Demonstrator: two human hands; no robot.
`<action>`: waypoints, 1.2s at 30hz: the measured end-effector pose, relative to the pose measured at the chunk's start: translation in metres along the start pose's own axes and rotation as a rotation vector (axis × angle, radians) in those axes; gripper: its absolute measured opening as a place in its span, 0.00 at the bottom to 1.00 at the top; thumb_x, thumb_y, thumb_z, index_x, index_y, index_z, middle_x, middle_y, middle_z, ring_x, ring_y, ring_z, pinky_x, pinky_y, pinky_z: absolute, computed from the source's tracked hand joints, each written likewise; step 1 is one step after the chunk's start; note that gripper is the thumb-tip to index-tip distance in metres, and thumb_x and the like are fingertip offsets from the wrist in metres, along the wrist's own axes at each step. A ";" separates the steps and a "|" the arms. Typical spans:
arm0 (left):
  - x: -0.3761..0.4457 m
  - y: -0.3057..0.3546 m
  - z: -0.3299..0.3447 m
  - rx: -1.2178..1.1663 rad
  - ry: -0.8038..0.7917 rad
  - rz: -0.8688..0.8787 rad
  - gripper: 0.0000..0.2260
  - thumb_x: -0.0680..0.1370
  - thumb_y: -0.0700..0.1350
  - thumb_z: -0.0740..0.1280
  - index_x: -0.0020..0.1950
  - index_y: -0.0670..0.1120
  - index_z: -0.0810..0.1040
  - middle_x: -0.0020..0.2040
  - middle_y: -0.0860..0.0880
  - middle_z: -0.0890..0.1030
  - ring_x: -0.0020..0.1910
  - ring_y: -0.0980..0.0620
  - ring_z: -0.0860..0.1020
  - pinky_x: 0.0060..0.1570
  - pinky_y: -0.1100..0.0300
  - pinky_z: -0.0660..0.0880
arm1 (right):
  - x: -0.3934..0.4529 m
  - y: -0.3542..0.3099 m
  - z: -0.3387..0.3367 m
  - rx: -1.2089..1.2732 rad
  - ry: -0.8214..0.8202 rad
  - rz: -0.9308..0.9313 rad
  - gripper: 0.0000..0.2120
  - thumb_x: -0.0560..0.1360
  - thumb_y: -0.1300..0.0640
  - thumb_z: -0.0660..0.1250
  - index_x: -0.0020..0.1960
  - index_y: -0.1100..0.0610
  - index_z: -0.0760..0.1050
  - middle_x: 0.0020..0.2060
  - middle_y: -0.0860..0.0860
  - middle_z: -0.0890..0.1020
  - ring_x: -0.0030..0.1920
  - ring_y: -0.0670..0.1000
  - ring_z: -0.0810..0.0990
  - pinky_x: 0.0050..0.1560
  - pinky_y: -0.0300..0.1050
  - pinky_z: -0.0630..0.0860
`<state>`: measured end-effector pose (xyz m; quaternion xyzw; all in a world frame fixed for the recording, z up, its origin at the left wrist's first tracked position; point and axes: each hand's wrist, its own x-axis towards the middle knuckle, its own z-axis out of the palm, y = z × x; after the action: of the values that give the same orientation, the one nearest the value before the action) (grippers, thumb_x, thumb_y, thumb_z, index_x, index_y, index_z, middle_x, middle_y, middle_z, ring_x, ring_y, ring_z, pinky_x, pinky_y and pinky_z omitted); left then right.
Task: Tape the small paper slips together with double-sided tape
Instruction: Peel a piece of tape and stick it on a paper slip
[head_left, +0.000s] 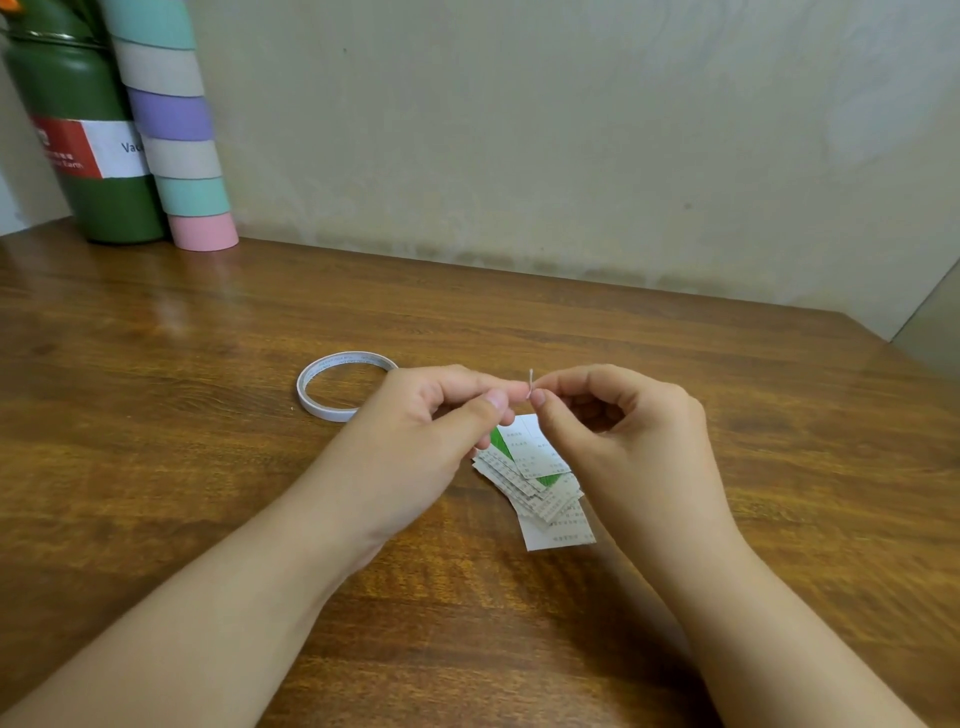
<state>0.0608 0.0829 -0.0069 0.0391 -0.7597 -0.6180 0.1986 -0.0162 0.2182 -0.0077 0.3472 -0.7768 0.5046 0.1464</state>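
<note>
A tiny whitish bit of tape (530, 384) stands upright between my two hands above the table. My left hand (436, 415) pinches it from the left with thumb and forefinger, and my right hand (618, 421) pinches it from the right. Below the hands a fanned pile of small printed paper slips (540, 483) lies on the wooden table (208, 467), one showing a green patch. A thin white roll of double-sided tape (324, 402) lies flat to the left of my left hand, not touched.
At the far left against the wall stand a green bottle (78, 156) with a red and white label and a leaning stack of pastel tape rolls (176, 140). The table's right edge runs near the wall corner.
</note>
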 end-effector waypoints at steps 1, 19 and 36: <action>0.000 0.000 0.000 -0.006 0.003 -0.001 0.13 0.78 0.41 0.63 0.46 0.55 0.85 0.37 0.54 0.81 0.43 0.51 0.77 0.48 0.59 0.74 | 0.000 0.001 0.001 -0.004 0.007 -0.017 0.06 0.70 0.60 0.73 0.38 0.50 0.82 0.31 0.42 0.82 0.34 0.41 0.78 0.35 0.28 0.70; -0.003 0.000 0.002 0.026 -0.037 -0.034 0.11 0.78 0.43 0.63 0.48 0.56 0.82 0.35 0.59 0.80 0.50 0.54 0.79 0.53 0.64 0.74 | 0.001 0.011 0.003 -0.432 0.082 -0.416 0.04 0.69 0.58 0.70 0.40 0.57 0.83 0.29 0.50 0.77 0.29 0.52 0.76 0.26 0.45 0.74; -0.002 0.002 0.002 -0.071 -0.006 -0.047 0.12 0.78 0.40 0.62 0.48 0.51 0.84 0.38 0.54 0.82 0.40 0.57 0.76 0.47 0.59 0.75 | 0.003 0.007 0.000 -0.253 0.119 -0.344 0.06 0.70 0.55 0.67 0.38 0.54 0.82 0.29 0.44 0.77 0.35 0.44 0.73 0.34 0.29 0.68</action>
<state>0.0618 0.0857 -0.0058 0.0483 -0.7367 -0.6492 0.1830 -0.0232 0.2187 -0.0111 0.4229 -0.7533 0.3903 0.3184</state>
